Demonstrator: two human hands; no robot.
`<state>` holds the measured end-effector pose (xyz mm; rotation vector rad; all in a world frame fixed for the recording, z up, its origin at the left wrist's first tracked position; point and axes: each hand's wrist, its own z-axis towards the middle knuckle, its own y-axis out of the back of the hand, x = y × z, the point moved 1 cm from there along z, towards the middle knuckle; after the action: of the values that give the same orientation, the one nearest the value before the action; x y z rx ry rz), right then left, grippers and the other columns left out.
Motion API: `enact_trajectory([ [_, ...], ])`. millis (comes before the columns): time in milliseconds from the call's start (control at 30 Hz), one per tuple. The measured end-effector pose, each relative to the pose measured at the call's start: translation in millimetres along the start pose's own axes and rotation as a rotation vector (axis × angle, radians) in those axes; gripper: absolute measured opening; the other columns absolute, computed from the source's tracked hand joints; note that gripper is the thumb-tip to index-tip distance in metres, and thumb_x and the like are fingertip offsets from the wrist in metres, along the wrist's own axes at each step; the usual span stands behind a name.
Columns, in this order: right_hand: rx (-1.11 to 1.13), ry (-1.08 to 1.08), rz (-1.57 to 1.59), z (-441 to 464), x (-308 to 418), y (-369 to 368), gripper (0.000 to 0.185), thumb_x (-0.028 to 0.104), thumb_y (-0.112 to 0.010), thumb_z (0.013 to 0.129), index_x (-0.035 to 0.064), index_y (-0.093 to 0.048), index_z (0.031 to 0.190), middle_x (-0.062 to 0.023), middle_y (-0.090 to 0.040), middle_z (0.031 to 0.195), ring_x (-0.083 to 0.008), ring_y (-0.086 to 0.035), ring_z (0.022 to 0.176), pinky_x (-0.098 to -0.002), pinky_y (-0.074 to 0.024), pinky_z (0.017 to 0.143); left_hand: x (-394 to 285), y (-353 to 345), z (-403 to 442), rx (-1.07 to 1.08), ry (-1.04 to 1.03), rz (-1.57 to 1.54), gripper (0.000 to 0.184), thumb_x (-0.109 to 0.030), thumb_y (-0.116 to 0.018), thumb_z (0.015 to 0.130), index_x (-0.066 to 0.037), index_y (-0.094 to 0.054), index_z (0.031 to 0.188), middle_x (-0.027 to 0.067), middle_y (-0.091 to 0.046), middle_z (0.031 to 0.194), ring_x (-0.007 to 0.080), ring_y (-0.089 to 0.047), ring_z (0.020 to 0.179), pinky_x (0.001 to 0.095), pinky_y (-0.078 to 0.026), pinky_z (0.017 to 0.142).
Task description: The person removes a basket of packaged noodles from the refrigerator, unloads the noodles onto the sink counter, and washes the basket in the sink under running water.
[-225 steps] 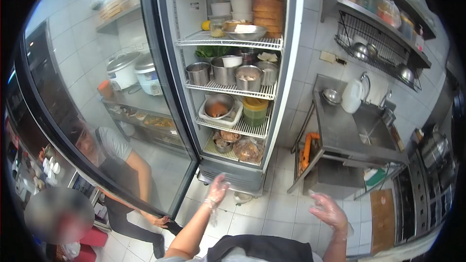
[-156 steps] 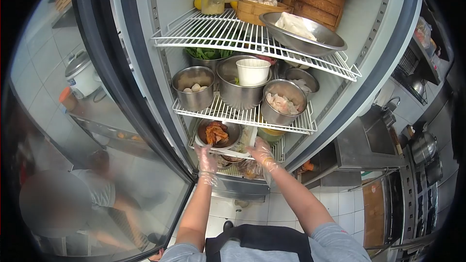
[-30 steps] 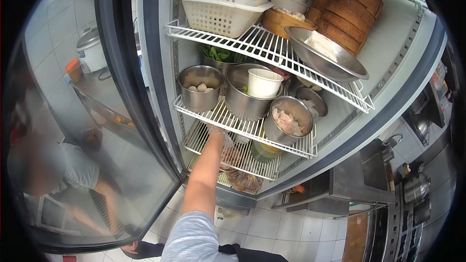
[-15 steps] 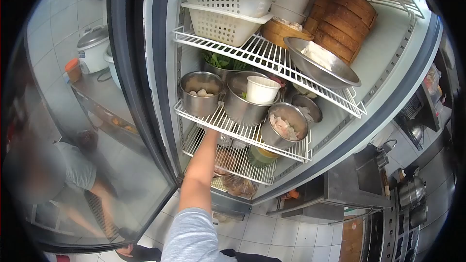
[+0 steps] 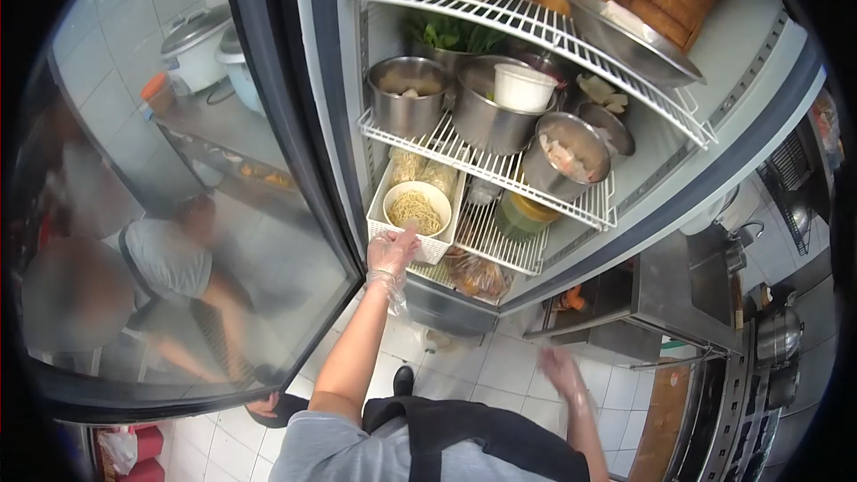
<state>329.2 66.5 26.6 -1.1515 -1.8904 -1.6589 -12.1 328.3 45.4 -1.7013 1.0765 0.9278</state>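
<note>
White basket [image 5: 433, 253], noodle bowl [image 5: 445, 212] inside: at lower shelf [image 5: 527, 255], not yet hands-free.
Left hand [image 5: 391, 254] at front, grip unclear; right hand [image 5: 562, 373] empty, unclenched.

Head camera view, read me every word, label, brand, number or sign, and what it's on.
No text is readable.
White basket and bowl: none visible.
Rice cooker behind the door glass: any marking is too small and blurred.
</note>
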Motion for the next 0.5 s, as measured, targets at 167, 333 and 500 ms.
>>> enact_trajectory([
  [167,-0.069,0.777,-0.129,114.2,213.6,-19.9,0.024,0.013,-0.051,0.083,0.0000,-0.058,0.103,-0.0171,-0.059,0.092,-0.0300,-0.057,0.088,-0.0372,-0.0440,0.078,-6.2,12.4,-12.5,0.042,0.171,0.138,0.066,-0.045,-0.071,0.072,-0.004,-0.047,0.117,0.0172,-0.049,0.114,0.0299,-0.049,0.101,0.0517,-0.040,0.081],
  [333,-0.174,0.636,-0.675,214.2,288.9,-82.7,0.035,0.012,-0.050,0.077,0.0056,-0.056,0.112,-0.0128,-0.059,0.111,-0.0291,-0.052,0.104,-0.0456,-0.0387,0.087,-2.1,-5.2,-3.1,0.220,0.393,-0.523,0.073,-0.044,-0.064,0.076,-0.014,-0.032,0.134,0.0179,-0.023,0.142,0.0400,-0.027,0.127,0.0692,-0.016,0.095],
  [500,-0.046,0.448,-1.017,256.9,283.0,-118.6,0.034,0.016,-0.055,0.073,0.0048,-0.059,0.105,-0.0141,-0.064,0.097,-0.0308,-0.054,0.105,-0.0421,-0.0399,0.091,6.8,1.1,5.0,0.206,0.373,-0.543,0.047,-0.019,-0.055,0.079,-0.007,-0.040,0.121,0.0175,-0.040,0.130,0.0389,-0.046,0.113,0.0597,-0.036,0.092],
])
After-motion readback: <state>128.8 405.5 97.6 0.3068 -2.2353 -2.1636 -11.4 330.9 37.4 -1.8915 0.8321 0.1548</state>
